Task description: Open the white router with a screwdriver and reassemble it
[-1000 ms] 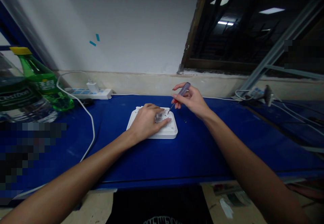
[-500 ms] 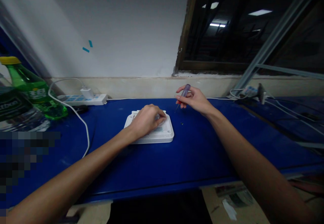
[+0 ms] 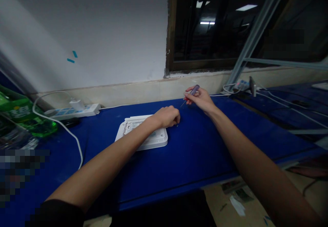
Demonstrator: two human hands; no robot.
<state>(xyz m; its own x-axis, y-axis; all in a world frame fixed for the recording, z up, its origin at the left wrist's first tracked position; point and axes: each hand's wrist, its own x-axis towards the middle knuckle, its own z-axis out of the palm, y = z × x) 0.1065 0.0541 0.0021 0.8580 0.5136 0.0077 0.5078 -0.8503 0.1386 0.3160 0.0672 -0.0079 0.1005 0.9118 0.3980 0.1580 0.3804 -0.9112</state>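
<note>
A perforated white plastic housing (image 3: 156,138) is being kept flat on a blue workbench (image 3: 194,155), just left of the frame's centre, and is being partly covered by the left forearm. The left hand (image 3: 167,117) is being held curled, knuckles up, over the housing's upper right corner. Its fingertips are being hidden beneath it, so whether anything is being gripped cannot be told. A tiny dark speck (image 3: 177,125), too small to be identified, is being seen on the bench just beside those fingers. Higher and to the right, a slim screwdriver (image 3: 191,92) with a translucent purple handle is being pinched between the thumb and fingers of the right hand (image 3: 201,100), its thin shaft being angled down-left, well above the bench and apart from the housing.

At the left edge of the frame, a green plastic bottle (image 3: 22,112) is being cut off, and the lower left corner is being obscured by a pixelated patch. A white power strip (image 3: 71,112) is being seen along the wall behind the bench, and a white cable (image 3: 77,145) is being looped down onto the bench. Blue surface is being shown on all sides of the housing, with open room to its right.
</note>
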